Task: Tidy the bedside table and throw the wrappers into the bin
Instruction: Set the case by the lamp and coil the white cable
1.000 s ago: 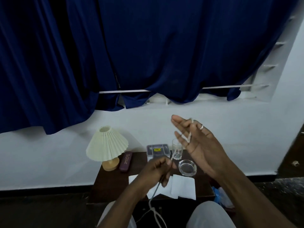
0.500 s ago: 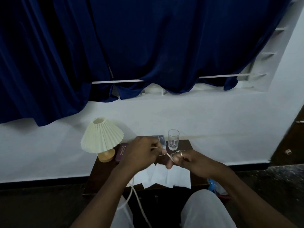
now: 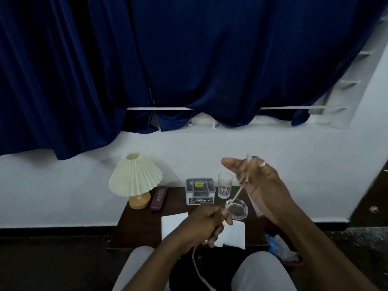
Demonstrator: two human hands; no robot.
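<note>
A white cable [image 3: 236, 196] stretches between my two hands above the dark bedside table [image 3: 136, 227]. My right hand [image 3: 258, 185] is raised with the palm up and fingers spread, and the cable is looped around them. My left hand [image 3: 206, 224] is lower, over the table's front, with thumb and fingers pinched on the cable. The rest of the cable hangs down between my knees. White paper sheets [image 3: 174, 224] lie on the table under my left hand. A bin with a blue bag [image 3: 281, 248] stands on the floor right of the table.
On the table stand a cream pleated lamp [image 3: 135, 179], a maroon case [image 3: 158, 198], a grey box [image 3: 199, 191], a drinking glass [image 3: 225, 184] and a glass ashtray [image 3: 238, 211]. A white wall and dark blue curtains [image 3: 189, 59] rise behind. My knees [image 3: 262, 271] are at the bottom.
Half a second ago both hands met low over the table. My right hand has since lifted up and right with its fingers spread, drawing the cable taut, while my left hand dropped toward the front edge.
</note>
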